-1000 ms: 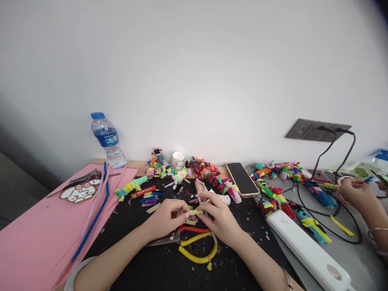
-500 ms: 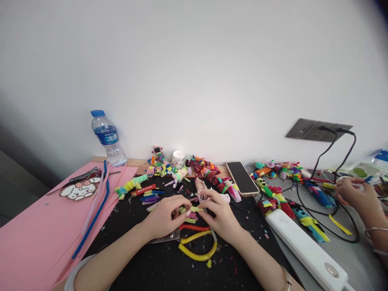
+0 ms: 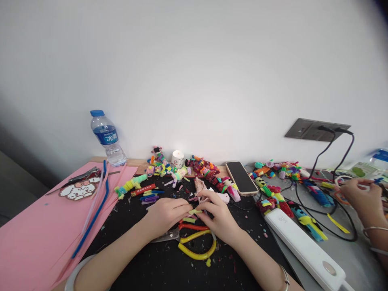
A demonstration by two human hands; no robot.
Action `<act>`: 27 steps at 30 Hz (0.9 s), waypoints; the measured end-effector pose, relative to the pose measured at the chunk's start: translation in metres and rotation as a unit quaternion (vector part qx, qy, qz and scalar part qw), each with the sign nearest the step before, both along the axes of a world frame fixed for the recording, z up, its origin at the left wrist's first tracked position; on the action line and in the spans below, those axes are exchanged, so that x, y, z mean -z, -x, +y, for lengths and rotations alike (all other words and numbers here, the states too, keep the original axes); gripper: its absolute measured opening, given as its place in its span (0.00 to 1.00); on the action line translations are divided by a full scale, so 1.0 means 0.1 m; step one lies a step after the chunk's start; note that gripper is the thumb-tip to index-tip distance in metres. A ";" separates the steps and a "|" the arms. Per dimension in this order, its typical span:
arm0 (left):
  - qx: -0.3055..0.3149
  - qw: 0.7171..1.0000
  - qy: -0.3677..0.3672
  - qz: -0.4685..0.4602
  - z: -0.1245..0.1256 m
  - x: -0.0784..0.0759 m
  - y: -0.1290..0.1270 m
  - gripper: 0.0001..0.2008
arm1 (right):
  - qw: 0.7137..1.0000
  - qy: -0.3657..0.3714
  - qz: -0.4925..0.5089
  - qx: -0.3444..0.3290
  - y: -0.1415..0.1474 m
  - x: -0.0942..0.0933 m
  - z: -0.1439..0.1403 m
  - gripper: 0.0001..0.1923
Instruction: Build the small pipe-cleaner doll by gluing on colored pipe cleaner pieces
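My left hand (image 3: 165,216) and my right hand (image 3: 220,216) meet over a black mat (image 3: 157,258), and together they pinch a small yellow-green pipe cleaner piece (image 3: 195,211) between their fingertips. Just below my hands lie scissors (image 3: 194,242) with red and yellow handles. Short cut pipe cleaner bits (image 3: 150,198) in several colours lie to the left of my left hand. A pink fuzzy figure (image 3: 200,186) stands just beyond my right hand.
Pink paper (image 3: 33,234) with long pipe cleaners (image 3: 97,210) and a water bottle (image 3: 107,139) are at left. Finished figures (image 3: 206,167), a small candle (image 3: 178,158) and a phone (image 3: 241,178) line the back. A white power strip (image 3: 303,244), cables and another person's hand (image 3: 362,200) are at right.
My hands have drawn slightly closer together on the yellow-green piece. The other person's hand at right has shifted a little further right.
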State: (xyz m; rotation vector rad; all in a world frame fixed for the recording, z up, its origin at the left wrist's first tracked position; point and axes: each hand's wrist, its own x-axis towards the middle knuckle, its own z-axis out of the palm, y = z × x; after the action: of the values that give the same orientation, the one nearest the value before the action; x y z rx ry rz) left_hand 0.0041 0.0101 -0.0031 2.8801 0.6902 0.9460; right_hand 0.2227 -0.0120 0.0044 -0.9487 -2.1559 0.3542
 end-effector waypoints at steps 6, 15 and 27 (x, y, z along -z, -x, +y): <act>-0.002 0.999 -0.036 0.017 0.00 -0.04 -0.01 0.12 | 1.000 0.012 0.006 0.001 0.02 -0.02 -0.02 0.05; -0.004 0.999 -0.021 0.032 -0.01 -0.02 0.00 0.11 | 1.000 0.027 0.016 0.001 0.03 -0.04 -0.01 0.04; -0.002 0.999 -0.012 0.034 -0.02 -0.04 -0.01 0.13 | 0.999 0.038 0.022 -0.001 0.02 -0.04 0.00 0.05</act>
State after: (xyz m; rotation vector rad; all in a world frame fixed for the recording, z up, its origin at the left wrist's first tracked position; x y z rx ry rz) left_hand 0.0049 0.0078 0.0010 2.9454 0.6951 0.8647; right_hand 0.2211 -0.0124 0.0085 -0.9734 -2.1163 0.4569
